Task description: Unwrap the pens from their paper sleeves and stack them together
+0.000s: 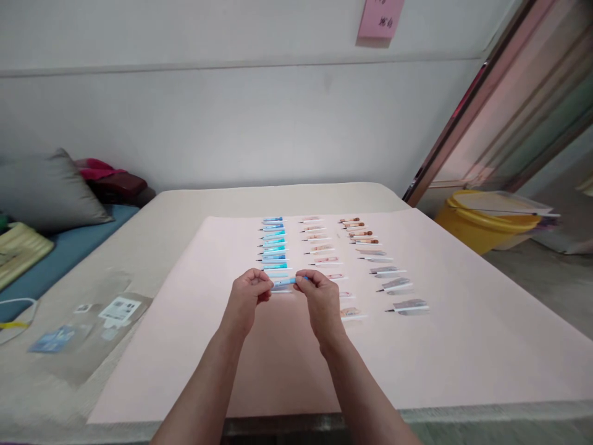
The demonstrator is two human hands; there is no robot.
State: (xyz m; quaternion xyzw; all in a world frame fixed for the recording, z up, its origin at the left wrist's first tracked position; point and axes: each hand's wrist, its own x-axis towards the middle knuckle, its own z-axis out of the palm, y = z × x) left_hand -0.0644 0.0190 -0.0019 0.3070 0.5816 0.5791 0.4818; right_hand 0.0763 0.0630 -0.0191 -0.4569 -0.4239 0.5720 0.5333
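Observation:
Held level between my two hands is a slim blue pen (284,282), just above the pink sheet. The fingers of my left hand (247,296) are pinched at its left end. At its right end the thumb and fingers of my right hand (322,303) close on it. Right behind the hands runs a column of blue and turquoise pens (274,242), dark tips to the left. A middle column of pale pink and beige pens (319,249) lies beside it, its nearer part partly hidden by my right hand. Farther right are brown pens (359,233) and grey pens (396,283).
The pink sheet (176,358) covers most of the table (185,204). Clear plastic packaging with a white label (119,311) lies at the left. A grey cushion (50,191) rests on a blue seat farther left. A yellow bucket (482,225) stands beyond the right edge, a wall behind.

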